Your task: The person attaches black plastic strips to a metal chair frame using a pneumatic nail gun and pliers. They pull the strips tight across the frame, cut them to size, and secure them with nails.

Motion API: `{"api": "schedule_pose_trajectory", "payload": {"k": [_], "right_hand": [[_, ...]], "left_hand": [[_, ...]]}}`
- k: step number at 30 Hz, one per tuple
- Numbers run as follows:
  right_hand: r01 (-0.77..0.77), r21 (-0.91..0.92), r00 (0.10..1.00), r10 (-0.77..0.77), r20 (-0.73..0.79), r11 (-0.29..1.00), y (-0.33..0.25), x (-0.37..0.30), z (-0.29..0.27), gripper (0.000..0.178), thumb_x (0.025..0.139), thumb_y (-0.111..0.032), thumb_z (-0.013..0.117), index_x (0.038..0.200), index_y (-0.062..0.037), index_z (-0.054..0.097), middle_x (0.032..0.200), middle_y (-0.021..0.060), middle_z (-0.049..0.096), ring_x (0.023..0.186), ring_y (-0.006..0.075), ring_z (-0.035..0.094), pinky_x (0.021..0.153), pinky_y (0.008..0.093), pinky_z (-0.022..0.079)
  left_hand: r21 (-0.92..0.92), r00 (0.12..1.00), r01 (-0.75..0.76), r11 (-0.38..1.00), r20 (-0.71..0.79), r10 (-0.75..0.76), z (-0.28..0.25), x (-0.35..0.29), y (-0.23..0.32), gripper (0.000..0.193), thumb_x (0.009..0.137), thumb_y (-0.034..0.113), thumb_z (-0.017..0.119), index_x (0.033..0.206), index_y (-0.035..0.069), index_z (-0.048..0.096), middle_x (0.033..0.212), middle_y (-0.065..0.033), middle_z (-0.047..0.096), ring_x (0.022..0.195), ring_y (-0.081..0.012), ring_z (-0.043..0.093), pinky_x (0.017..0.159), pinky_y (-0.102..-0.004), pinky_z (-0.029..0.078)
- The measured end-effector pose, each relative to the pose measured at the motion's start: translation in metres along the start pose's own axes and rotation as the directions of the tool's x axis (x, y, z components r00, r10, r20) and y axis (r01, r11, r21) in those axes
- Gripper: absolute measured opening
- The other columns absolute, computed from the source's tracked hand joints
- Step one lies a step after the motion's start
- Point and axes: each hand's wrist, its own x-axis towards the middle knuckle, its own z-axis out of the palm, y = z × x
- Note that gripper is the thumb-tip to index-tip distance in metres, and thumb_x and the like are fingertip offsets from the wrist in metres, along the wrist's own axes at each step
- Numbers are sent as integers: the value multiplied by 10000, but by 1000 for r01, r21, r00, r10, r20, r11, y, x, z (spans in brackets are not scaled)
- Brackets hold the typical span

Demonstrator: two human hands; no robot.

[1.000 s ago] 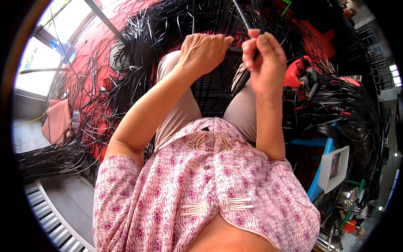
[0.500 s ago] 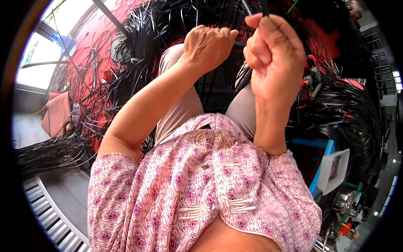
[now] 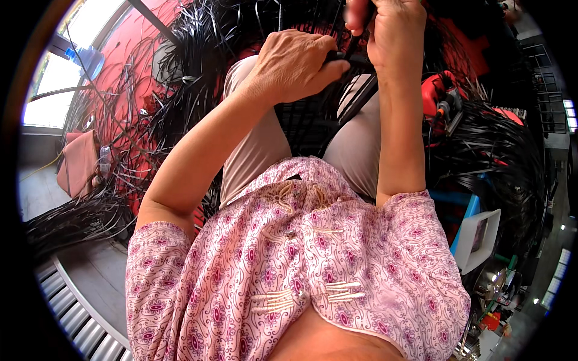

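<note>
My left hand (image 3: 292, 67) is curled over a black bar (image 3: 359, 61) of a dark frame between my knees, its thumb along the near side. Close by on the right, at the top edge of the view, my right hand (image 3: 394, 33) is closed on a black flat strip (image 3: 353, 46), which runs down toward the bar. Its fingertips are partly blurred and cut off by the edge. A slack loop of black strip (image 3: 359, 99) hangs over my right knee. Black rods and bands of the frame show dimly between my legs.
Heaps of loose black strips (image 3: 494, 147) lie on both sides over a red floor covering (image 3: 114, 102). At the right are a red-and-black tool (image 3: 442, 99) and a white plastic tray (image 3: 481, 240). A clear blue-topped bottle (image 3: 90, 60) stands by the window, above a pink cloth bag (image 3: 78, 163).
My right hand has gone up and away from me, turning from a raised pinch. My left thumb has come down along the bar. A loop of strip now shows over my right knee.
</note>
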Motion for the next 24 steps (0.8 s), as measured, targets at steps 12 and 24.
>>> {"api": "schedule_pose_trajectory", "payload": {"k": [12, 24], "right_hand": [[14, -4, 1000, -14, 21, 1000, 5, 6, 0, 231, 1012, -167, 522, 978, 38, 623, 653, 67, 606, 481, 137, 560, 441, 249, 436], [-157, -288, 978, 190, 91, 945, 85, 89, -49, 175, 926, -108, 575, 812, 1, 650, 649, 133, 663, 464, 240, 626, 401, 352, 478]], "left_hand": [[36, 992, 29, 999, 118, -33, -5, 1, 3, 356, 840, 421, 688, 909, 80, 615, 772, -101, 647, 782, -340, 643, 714, -450, 484], [43, 999, 29, 999, 34, -31, 1, 2, 7, 350, 809, 409, 726, 925, 84, 662, 748, -77, 666, 763, -297, 669, 730, -418, 507]]}}
